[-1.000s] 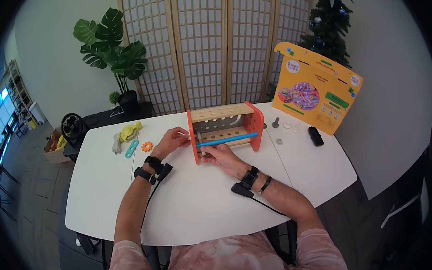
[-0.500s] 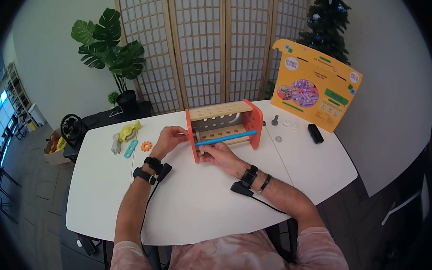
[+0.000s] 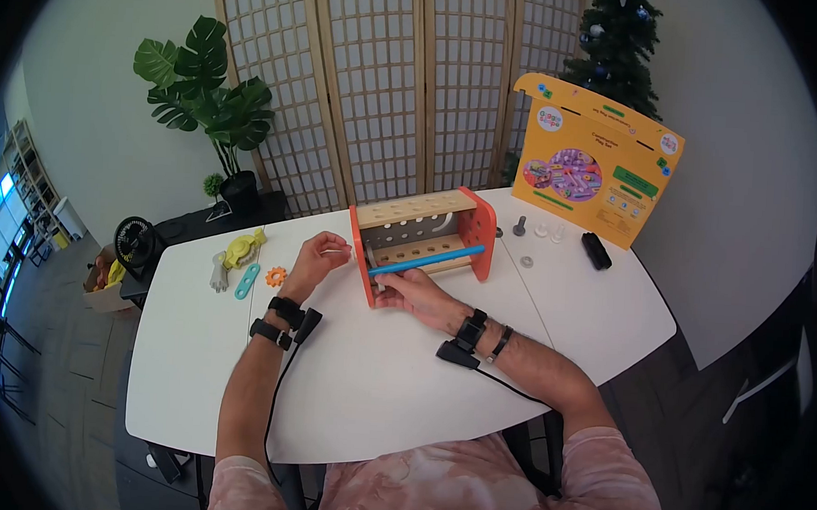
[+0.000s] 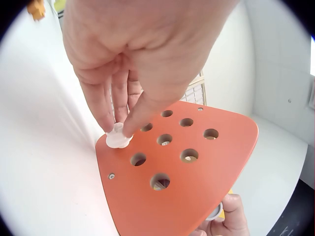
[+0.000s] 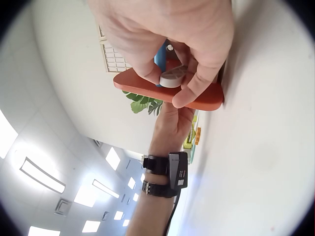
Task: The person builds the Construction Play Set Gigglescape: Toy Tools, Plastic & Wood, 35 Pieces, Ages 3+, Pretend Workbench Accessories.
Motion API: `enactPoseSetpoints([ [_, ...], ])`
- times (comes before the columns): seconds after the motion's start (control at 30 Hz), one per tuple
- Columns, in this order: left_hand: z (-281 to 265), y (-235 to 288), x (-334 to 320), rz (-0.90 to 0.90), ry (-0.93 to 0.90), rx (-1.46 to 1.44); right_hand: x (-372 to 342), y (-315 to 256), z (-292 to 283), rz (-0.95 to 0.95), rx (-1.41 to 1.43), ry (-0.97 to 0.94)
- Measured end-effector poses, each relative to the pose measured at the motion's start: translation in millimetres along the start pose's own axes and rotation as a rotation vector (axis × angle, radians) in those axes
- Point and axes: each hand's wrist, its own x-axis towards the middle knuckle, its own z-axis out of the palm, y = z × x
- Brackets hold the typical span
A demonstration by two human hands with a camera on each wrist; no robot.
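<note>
Wooden toy toolbox (image 3: 417, 209) stands on the table (image 3: 355, 391), in front of the person, red end panels (image 4: 142, 196) at both sides, blue bar (image 3: 431, 260) along the front. Left hand (image 3: 314, 267) pinches a white plastic piece (image 4: 118, 137) at the outer face of the left panel; can't tell if it sits in a hole. Right hand (image 3: 420, 295) is on that panel's inner side, fingers gripping a light grey piece (image 5: 173, 78) by the bar's left end. Left of the toolbox: orange gear (image 3: 276, 271), teal strip (image 3: 247, 282), yellow-and-grey item (image 3: 244, 246). Right: dark grey bolt (image 3: 520, 226), two white pieces (image 3: 542, 231), pale ring (image 3: 527, 265), black object (image 3: 597, 253). Yellow box (image 3: 617, 146) stands upright at the back right. Beyond: folding screen (image 3: 375, 96), leafy plant (image 3: 205, 78), decorated tree (image 3: 614, 44).
</note>
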Motion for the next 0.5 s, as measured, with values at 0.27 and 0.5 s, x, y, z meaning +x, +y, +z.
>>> enactPoseSetpoints([
  [0.27, 3.1, 2.4, -4.0, -0.255, -0.01, -0.041, -1.9, -2.2, -0.1, 0.02, -0.003, -0.016],
  [0.5, 0.0, -4.9, -1.1, -0.137, -0.043, -0.028, -1.6, -3.2, -0.2, 0.028, -0.01, -0.021],
])
